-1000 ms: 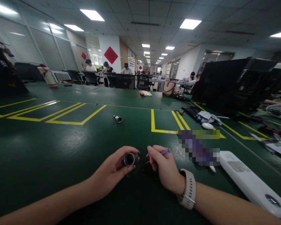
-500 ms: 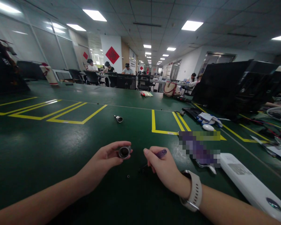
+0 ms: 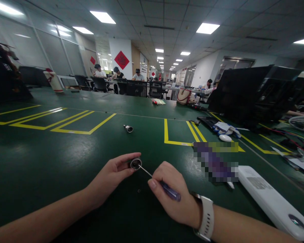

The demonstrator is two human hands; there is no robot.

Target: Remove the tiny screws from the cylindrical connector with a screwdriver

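Between the thumb and fingers of my left hand (image 3: 112, 172) is a hollow metal cylinder (image 3: 136, 163), its open end turned toward me. My right hand (image 3: 171, 190) is closed around the purple translucent handle of a screwdriver (image 3: 171, 191). The screwdriver's thin shaft points up and left, and its tip is at the mouth of the cylinder; how deep it reaches I cannot tell. Below, a tiny ring-like part (image 3: 138, 191) lies on the green table. Farther off rests a small ribbed metal piece (image 3: 128, 128) with a narrow end.
A long white device (image 3: 271, 199) lies to the right, near a blurred purple item (image 3: 212, 160). Beyond them are a white oval object (image 3: 225, 138), gloves (image 3: 226, 128) and a large black case (image 3: 253, 91). Yellow tape (image 3: 71, 131) marks the table. Several people sit in the background.
My left hand shifted slightly left with the cylinder. My right hand turned the screwdriver, so its shaft now points up-left into the cylinder's mouth instead of down toward the table.
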